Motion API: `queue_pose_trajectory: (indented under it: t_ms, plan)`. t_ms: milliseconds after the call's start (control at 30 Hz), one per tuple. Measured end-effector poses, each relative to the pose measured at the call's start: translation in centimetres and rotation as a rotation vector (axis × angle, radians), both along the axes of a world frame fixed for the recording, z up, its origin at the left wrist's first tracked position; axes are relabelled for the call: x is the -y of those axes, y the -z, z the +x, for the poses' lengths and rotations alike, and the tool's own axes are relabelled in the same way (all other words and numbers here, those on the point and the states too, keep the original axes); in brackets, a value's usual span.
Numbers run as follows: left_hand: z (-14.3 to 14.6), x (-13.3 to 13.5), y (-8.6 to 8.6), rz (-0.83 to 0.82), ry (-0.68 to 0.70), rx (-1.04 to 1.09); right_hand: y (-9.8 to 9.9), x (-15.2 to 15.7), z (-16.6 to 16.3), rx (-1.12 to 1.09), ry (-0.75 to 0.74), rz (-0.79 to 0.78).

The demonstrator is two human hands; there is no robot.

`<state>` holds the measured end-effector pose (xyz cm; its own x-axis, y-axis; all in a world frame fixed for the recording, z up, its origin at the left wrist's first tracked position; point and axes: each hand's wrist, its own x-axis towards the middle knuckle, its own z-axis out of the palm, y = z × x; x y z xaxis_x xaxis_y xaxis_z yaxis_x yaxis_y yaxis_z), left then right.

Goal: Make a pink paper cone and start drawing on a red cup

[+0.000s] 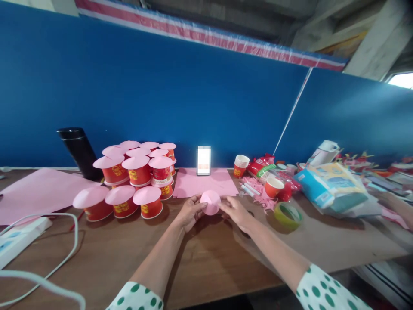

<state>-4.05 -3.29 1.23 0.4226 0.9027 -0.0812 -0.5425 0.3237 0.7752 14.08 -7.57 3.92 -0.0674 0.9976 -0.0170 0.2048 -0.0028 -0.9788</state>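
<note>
together, the left hand (191, 212) and the right hand (232, 210) hold a small pink paper disc (211, 202) by opposite edges, just above the brown table (222, 267). each hand is narrowed to a pinch at the rim, thumb toward the near face; the fingers behind the paper are partly hidden. the disc is slightly coned, with its face tilted toward the person.

just beyond it lie pink sheets (190, 181), and at their far edge stands a bright upright rectangle (203, 160), its contents blurred out. to the left are red cups (124, 207) with yellow print, three in the front row and more stacked behind, capped with shallow pink cones (120, 195); those caps cover the mouths, so i cannot tell what is inside. to the right, a nested stack of paper cups (241, 166) stands near a red plastic bag (261, 166) whose contents are unclear. before the bag, a single cup (274, 187) leans open, pale inside, among pink paper scraps (267, 200), with a roll of green tape (288, 216) nearby. farther out are a blue and yellow package (332, 185), a black flask (79, 150) and a white power strip (24, 239).
</note>
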Motion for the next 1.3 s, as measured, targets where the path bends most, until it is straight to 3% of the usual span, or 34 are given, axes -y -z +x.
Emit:
queue_pose_trajectory:
  t_ms: [233, 367, 467, 600, 767, 933, 1100, 1300]
  plan:
    - [0.1, 0.1, -0.3, -0.042, -0.009, 0.032, 0.0, -1.6, 0.1, -0.134, 0.074, -0.076]
    - [0.3, -0.3, -0.5, -0.173, -0.210, 0.108, -0.2, -3.3, 0.9, -0.189, 0.133, -0.073]
    - [0.4, -0.6, -0.6, -0.280, -0.271, 0.154, -0.1, -5.0, 0.6, -0.220, 0.160, -0.058]
    - [0.2, -0.6, -0.6, -0.340, -0.193, 0.167, -0.1, -7.3, -1.3, -0.237, 0.239, -0.072]
    - [-0.2, -0.8, -0.3, -0.344, -0.153, 0.256, 0.0, -10.8, -5.2, -0.195, 0.209, -0.103]
    - [-0.5, -1.1, 0.0, -0.363, -0.171, 0.296, 0.7, -13.7, -8.5, -0.063, 0.148, -0.101]
    - [-0.4, -1.2, -0.2, -0.358, -0.163, 0.289, 1.6, -14.2, -8.6, 0.148, 0.174, 0.003]
    - [-0.5, -1.2, -0.4, -0.361, -0.165, 0.271, 1.4, -12.7, -7.3, 0.653, 0.093, 0.231]
